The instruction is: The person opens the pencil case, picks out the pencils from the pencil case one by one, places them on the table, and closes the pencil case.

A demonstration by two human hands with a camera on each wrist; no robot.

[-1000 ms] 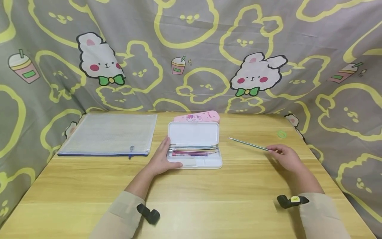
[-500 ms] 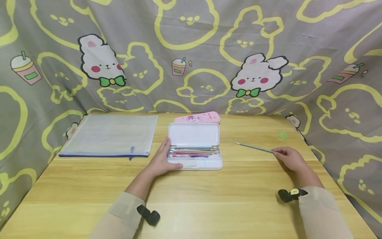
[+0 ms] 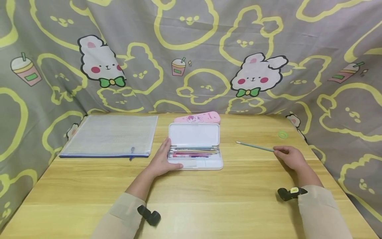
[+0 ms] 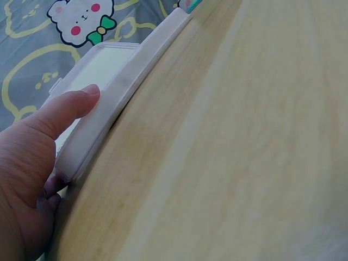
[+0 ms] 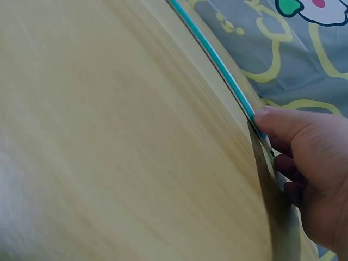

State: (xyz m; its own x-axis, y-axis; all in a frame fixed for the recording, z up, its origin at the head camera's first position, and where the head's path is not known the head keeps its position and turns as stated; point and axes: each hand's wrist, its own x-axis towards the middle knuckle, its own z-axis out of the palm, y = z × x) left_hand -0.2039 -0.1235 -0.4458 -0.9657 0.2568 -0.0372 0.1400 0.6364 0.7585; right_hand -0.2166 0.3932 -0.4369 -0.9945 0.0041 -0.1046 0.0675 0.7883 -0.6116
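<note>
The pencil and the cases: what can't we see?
Pink case, head view: near edge hidden by the raised lid of the white box.
Pencil, right wrist view: far end cut off by top edge.
Pencil's held end, head view: covered by the right hand.
Pens and pencils in the box, head view: too small to count.

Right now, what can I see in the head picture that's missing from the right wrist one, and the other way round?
Only the head view: the left grip holding the open white pencil case, the writing tools inside it, the pink case behind, the mesh zip pouch and the small green ring.

Only the right wrist view: the bit of the pencil that shows past the thumb.

Both: the right grip pinching the pencil, plus the table and the printed cloth.
</note>
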